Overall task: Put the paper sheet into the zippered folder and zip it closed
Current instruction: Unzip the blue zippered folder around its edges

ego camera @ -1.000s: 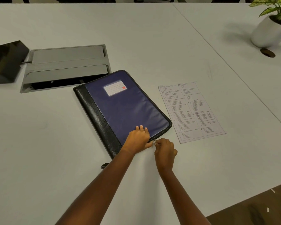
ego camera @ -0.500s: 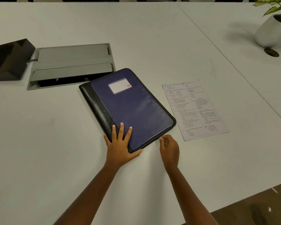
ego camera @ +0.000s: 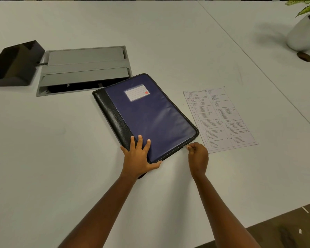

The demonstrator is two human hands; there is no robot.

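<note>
A blue zippered folder (ego camera: 150, 115) with a black spine and a white label lies closed and slanted on the white table (ego camera: 61, 167). My left hand (ego camera: 139, 156) presses flat on its near corner, fingers spread on the cover and thumb along the near edge. My right hand (ego camera: 197, 156) pinches the small zipper pull (ego camera: 186, 146) at the folder's near edge, close to its right corner. The printed paper sheet (ego camera: 220, 119) lies flat on the table just right of the folder, its near left corner beside my right hand.
A grey cable hatch (ego camera: 82, 68) with an open flap is set in the table behind the folder, and a black box (ego camera: 14, 63) stands at its left. A white plant pot (ego camera: 304, 33) and a round grommet (ego camera: 305, 56) are at the far right. The table's near right edge drops to the floor.
My left hand slid left from the folder's near edge to its near corner and spread flat. My right hand moved right along the near edge with the zipper pull.
</note>
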